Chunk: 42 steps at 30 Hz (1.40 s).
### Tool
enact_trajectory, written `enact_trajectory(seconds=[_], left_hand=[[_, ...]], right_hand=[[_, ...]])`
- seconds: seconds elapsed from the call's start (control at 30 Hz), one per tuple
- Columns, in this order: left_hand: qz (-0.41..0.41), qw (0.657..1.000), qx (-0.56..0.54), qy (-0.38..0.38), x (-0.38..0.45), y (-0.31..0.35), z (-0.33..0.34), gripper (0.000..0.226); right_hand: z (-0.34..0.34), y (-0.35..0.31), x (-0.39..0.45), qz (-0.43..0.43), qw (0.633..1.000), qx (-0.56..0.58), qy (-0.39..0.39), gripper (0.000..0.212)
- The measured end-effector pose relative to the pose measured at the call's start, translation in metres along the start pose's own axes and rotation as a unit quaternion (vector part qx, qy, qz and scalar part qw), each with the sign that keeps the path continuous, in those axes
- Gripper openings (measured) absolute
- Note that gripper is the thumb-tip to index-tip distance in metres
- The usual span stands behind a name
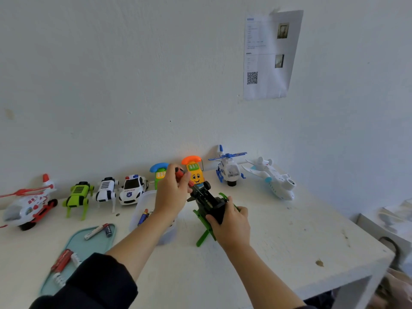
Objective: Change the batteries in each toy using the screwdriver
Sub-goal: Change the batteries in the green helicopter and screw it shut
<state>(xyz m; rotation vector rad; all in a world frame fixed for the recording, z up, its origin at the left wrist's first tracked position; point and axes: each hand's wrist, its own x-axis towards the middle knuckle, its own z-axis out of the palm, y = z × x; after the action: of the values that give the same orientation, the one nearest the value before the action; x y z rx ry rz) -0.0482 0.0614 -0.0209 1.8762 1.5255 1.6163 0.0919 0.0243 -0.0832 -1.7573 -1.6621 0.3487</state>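
1. left hand (171,192) curls round the red-handled screwdriver (181,175), tip down on the black underside of the green toy (209,208)
2. right hand (229,224) grips that toy, tilted up off the white table (289,241), mid front
3. judging by this, a screw on its battery cover is being worked; whether it goes in or out i cannot tell
4. batteries (98,230) lie on the smooth teal tray (73,253); seven more glossy plastic toys line the wall, untouched

White wall (133,63), taped paper sheet (270,54), scuffed white table (289,241), perhaps daylight
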Motion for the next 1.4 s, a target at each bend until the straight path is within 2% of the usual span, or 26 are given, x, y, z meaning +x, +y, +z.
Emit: enact_trajectory(seconds=[0.07,0.13,0.2,0.27,0.37,0.47,0.53,0.6,0.67,0.73,0.8,0.83,0.87,0.9,1.0,1.1,1.2,1.23,1.3,1.4], left_hand=[[-0.041,0.998,-0.042,0.033,0.003,0.003,-0.004,0.008],[-0.107,0.989,-0.093,0.043,0.01,0.005,-0.01,0.016],[-0.165,0.978,-0.125,-0.006,0.013,0.009,-0.013,0.021],[-0.182,0.975,-0.121,-0.043,0.01,0.013,-0.01,0.022],[-0.167,0.978,-0.117,-0.037,0.006,0.019,-0.009,0.021],[-0.139,0.982,-0.125,0.039,0.009,0.024,-0.014,0.014],[-0.079,0.987,-0.105,0.087,0.012,0.028,-0.018,0.014],[0.028,0.994,-0.07,0.079,0.01,0.038,-0.018,0.01],[0.157,0.987,0.015,0.009,0.004,0.044,-0.012,0.007],[0.217,0.951,0.175,-0.133,-0.002,0.043,0.001,0.021],[0.177,0.88,0.331,-0.292,-0.009,0.037,0.015,0.03],[0.145,0.85,0.369,-0.346,-0.013,0.033,0.021,0.034],[0.121,0.839,0.376,-0.375,-0.017,0.029,0.025,0.037],[0.107,0.842,0.365,-0.384,-0.019,0.025,0.028,0.037],[0.119,0.867,0.327,-0.356,-0.025,0.021,0.03,0.031],[0.123,0.901,0.282,-0.307,-0.031,0.018,0.023,0.016],[0.05,0.973,0.151,-0.167,-0.029,0.015,0.004,0.006],[0.014,0.986,0.119,-0.114,-0.025,0.012,-0.004,0.007],[-0.069,0.987,0.131,-0.061,-0.012,0.0,-0.023,0.011],[-0.166,0.949,0.244,-0.112,-0.003,-0.024,-0.046,0.028]], right_hand=[[-0.002,0.003,-0.001,0.007,1.0,0.016,-0.003,0.077],[-0.003,0.007,-0.003,0.007,1.0,0.027,-0.005,0.08],[-0.004,0.009,-0.004,0.004,1.0,0.03,-0.004,0.082],[-0.003,0.008,-0.003,0.001,0.999,0.03,-0.01,0.082],[-0.002,0.008,-0.004,-0.005,0.999,0.038,-0.01,0.082],[-0.001,0.015,-0.004,0.002,0.998,0.059,-0.005,0.079],[0.002,0.019,-0.004,-0.001,0.998,0.066,-0.001,0.077],[0.003,0.021,-0.005,-0.007,0.997,0.071,0.004,0.077],[0.004,0.021,-0.005,-0.014,0.997,0.074,0.003,0.077],[0.006,0.022,-0.005,-0.018,0.997,0.072,0.004,0.077],[0.008,0.024,-0.005,-0.025,0.997,0.068,0.007,0.074],[0.009,0.025,-0.006,-0.027,0.997,0.074,0.005,0.073],[0.008,0.026,-0.006,-0.028,0.996,0.084,0.001,0.075],[0.008,0.026,-0.007,-0.028,0.995,0.091,-0.004,0.079],[0.006,0.029,-0.007,-0.036,0.995,0.092,-0.005,0.086],[0.003,0.028,-0.005,-0.046,0.997,0.059,-0.016,0.079],[-0.004,0.022,-0.001,-0.046,0.998,0.03,-0.034,0.079],[-0.007,0.019,0.0,-0.048,0.998,0.021,-0.04,0.08],[-0.013,0.012,0.002,-0.045,0.998,0.015,-0.051,0.077],[-0.017,-0.002,0.007,-0.033,0.997,0.004,-0.067,0.058]])
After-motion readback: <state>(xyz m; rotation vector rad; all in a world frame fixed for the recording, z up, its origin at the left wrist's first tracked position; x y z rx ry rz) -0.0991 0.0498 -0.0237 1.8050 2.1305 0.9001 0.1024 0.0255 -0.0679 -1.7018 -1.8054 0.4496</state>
